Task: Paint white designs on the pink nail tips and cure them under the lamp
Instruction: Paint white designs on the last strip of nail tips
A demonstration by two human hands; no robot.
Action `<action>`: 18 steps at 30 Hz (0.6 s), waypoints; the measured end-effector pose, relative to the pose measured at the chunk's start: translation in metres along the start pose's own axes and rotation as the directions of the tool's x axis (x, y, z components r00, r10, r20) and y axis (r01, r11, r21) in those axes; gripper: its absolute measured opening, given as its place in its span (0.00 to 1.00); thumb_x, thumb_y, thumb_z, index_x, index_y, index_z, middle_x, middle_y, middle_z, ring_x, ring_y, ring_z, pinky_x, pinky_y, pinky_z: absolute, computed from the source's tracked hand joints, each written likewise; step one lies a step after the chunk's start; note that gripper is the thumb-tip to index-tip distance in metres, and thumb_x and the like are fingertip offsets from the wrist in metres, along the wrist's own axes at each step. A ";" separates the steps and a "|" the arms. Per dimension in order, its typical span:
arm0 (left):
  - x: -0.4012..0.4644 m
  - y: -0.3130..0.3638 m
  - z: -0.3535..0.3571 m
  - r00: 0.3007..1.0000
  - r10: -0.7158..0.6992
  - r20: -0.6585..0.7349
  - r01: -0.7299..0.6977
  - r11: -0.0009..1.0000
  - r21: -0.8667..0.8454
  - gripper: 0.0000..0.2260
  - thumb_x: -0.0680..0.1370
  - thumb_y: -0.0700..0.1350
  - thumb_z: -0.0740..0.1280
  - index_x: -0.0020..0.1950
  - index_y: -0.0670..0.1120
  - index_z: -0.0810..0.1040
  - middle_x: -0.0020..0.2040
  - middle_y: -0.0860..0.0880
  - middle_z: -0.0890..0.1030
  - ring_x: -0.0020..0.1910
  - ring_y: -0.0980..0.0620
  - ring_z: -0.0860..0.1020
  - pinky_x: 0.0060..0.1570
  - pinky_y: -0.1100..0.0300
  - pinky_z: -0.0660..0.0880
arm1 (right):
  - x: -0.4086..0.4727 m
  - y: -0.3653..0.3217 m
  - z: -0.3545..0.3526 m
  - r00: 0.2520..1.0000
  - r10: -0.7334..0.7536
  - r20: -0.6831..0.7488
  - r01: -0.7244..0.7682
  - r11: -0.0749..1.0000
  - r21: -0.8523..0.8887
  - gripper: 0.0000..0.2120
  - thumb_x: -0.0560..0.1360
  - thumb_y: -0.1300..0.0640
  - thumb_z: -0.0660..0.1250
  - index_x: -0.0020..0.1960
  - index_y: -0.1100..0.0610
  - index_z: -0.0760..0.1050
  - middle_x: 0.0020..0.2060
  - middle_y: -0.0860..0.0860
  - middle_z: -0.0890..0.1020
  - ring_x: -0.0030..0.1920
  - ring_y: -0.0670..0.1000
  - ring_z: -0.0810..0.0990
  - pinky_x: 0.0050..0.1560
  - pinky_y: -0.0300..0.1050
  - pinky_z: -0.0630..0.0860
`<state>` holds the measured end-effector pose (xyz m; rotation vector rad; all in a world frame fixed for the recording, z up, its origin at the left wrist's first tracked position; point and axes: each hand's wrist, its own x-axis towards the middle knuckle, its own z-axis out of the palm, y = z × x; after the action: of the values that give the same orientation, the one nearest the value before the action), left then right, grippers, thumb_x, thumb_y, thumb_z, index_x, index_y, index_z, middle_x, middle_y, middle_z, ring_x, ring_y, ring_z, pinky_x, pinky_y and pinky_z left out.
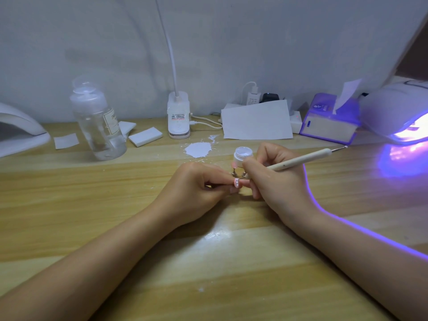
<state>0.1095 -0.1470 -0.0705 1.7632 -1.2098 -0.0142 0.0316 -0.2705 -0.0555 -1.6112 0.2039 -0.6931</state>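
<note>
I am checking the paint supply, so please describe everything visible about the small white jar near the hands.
The small white jar is a low round pot, seemingly plastic, standing upright on the wooden table just beyond the right hand. Its lid is off; the inside looks pale, and the fill level cannot be judged. The right hand's knuckles overlap its right side, so contact is unclear. A white paint smear lies to its left.

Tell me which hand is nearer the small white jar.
Right. The right hand, gripping the dotting tool, sits right beside the small white jar; the left hand, pinching the pink nail tip, is farther toward the camera, left.
</note>
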 end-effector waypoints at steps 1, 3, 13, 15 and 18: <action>0.000 0.000 0.000 1.000 0.001 0.001 -0.001 1.000 0.001 0.04 0.71 0.36 0.71 0.44 0.42 0.84 0.37 0.45 0.83 0.37 0.45 0.79 0.39 0.51 0.74 | 0.000 0.000 0.000 1.000 -0.006 0.001 0.006 1.000 -0.003 0.18 0.69 0.69 0.64 0.25 0.56 0.62 0.13 0.49 0.68 0.16 0.44 0.66 0.33 0.62 0.75; 0.000 0.000 0.000 1.000 0.001 0.007 -0.001 1.000 0.003 0.04 0.71 0.36 0.71 0.44 0.42 0.84 0.37 0.44 0.83 0.37 0.44 0.78 0.38 0.51 0.74 | 0.000 0.001 0.000 1.000 -0.013 0.002 0.013 1.000 -0.014 0.16 0.68 0.69 0.63 0.26 0.58 0.62 0.13 0.48 0.68 0.16 0.44 0.66 0.33 0.54 0.73; 0.000 0.000 0.000 1.000 -0.007 0.005 0.007 1.000 0.007 0.04 0.71 0.36 0.71 0.43 0.42 0.84 0.38 0.46 0.84 0.37 0.49 0.79 0.38 0.56 0.75 | 0.000 0.001 0.000 1.000 -0.012 0.001 0.012 1.000 -0.002 0.17 0.68 0.70 0.63 0.26 0.58 0.62 0.13 0.49 0.67 0.16 0.43 0.66 0.34 0.52 0.73; 0.000 0.000 0.000 1.000 -0.005 0.003 0.005 1.000 0.011 0.04 0.70 0.36 0.72 0.43 0.42 0.84 0.38 0.46 0.84 0.37 0.49 0.80 0.38 0.57 0.75 | -0.001 0.001 0.000 1.000 -0.019 0.003 0.019 1.000 -0.003 0.16 0.68 0.70 0.63 0.26 0.59 0.62 0.13 0.48 0.68 0.16 0.43 0.66 0.34 0.49 0.72; 0.000 0.001 0.000 1.000 -0.012 0.007 0.012 1.000 0.013 0.04 0.71 0.36 0.72 0.43 0.42 0.84 0.38 0.46 0.84 0.37 0.49 0.79 0.39 0.56 0.75 | -0.001 0.001 -0.001 1.000 -0.021 0.012 0.021 1.000 -0.002 0.17 0.68 0.70 0.64 0.26 0.59 0.62 0.13 0.48 0.67 0.16 0.43 0.66 0.32 0.45 0.72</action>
<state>0.1088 -0.1473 -0.0702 1.7829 -1.2068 -0.0193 0.0307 -0.2706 -0.0567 -1.6207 0.1797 -0.6995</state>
